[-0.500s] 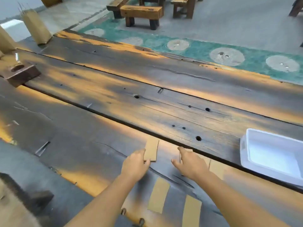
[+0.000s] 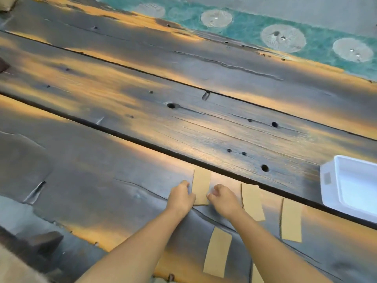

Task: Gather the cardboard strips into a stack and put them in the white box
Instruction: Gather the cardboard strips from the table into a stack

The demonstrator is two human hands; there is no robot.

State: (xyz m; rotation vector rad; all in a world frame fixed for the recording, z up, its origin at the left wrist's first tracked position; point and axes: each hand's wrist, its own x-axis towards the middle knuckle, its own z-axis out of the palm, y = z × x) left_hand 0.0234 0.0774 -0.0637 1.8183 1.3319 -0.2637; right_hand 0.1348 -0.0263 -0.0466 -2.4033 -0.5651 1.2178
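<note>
A tan cardboard strip [image 2: 201,184] lies on the dark wooden table, just in front of a plank seam. My left hand [image 2: 180,198] has curled fingers against the strip's left edge. My right hand [image 2: 223,198] presses curled fingers on its lower right edge, so the strip is held between both hands. Other strips lie flat nearby: one [image 2: 252,201] just right of my right hand, one [image 2: 290,220] further right, one [image 2: 218,252] between my forearms, and one [image 2: 257,274] cut off at the bottom edge. The white box [image 2: 326,193] stands at the right, and what I see of its inside holds nothing.
The table [image 2: 122,111] is made of long dark planks with holes, cracks and deep seams. Its far edge borders a green patterned rug [image 2: 306,43]. A dark wooden block [image 2: 44,240] sits below the near-left edge.
My right hand has moved left, off the strip it covered, onto the strip by my left hand. The view has tilted down and closer.
</note>
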